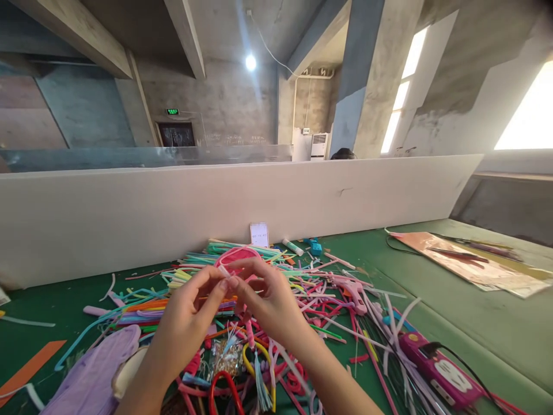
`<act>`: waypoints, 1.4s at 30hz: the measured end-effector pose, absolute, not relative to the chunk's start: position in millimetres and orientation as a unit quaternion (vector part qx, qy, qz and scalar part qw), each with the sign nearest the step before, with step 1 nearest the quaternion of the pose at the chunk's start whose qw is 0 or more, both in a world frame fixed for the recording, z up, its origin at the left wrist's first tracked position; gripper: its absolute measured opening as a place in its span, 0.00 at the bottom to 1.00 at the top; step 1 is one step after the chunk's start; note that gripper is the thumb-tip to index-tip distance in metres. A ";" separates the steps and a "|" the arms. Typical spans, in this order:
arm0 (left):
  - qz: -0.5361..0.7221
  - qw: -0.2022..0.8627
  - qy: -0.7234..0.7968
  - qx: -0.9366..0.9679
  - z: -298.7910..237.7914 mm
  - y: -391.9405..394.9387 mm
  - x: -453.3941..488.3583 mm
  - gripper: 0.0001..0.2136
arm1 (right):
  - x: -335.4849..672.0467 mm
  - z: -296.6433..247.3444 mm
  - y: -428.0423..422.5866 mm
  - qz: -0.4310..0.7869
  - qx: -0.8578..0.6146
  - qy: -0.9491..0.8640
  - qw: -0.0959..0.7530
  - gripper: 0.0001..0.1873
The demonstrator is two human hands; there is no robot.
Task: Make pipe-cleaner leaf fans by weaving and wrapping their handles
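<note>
1. The left hand (190,302) has its thumb and index nearly closed, pinching a small pale strip-like piece (223,271), presumably by the fingertips because it is too little for a palm grip.
2. The right hand (270,291) is half curled, thumb and index tips at the piece's near end, probably steadying it; overlap hides whether they grip.
3. Beneath both hands spreads a heap of multicoloured fuzzy craft stems (144,317), likely for easy reach.
4. Right of the right hand lies a pink plastic glue gun (354,293); farther right, a magenta plastic power strip (418,350), perhaps set aside to leave working room.
</note>
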State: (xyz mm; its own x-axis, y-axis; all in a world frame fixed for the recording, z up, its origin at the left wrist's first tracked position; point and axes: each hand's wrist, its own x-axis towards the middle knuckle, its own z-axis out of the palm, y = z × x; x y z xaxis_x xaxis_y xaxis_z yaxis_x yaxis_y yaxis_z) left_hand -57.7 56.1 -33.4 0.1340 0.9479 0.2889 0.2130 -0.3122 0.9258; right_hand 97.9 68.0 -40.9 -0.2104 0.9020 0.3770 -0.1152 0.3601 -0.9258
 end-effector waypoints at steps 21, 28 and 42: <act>0.463 0.249 0.500 0.689 -31.4 49.1 -47.3 0.15 | 94.8 -43.3 72.0 0.504 -0.287 -0.541 0.609 0.13; 0.426 0.235 0.538 0.688 -32.8 48.2 -45.4 0.13 | 96.1 -57.4 76.7 0.161 -0.310 -0.715 0.606 0.06; 0.433 0.277 0.533 0.672 -30.7 56.8 -64.4 0.21 | 100.7 -51.7 85.7 0.531 -0.271 -0.603 0.530 0.17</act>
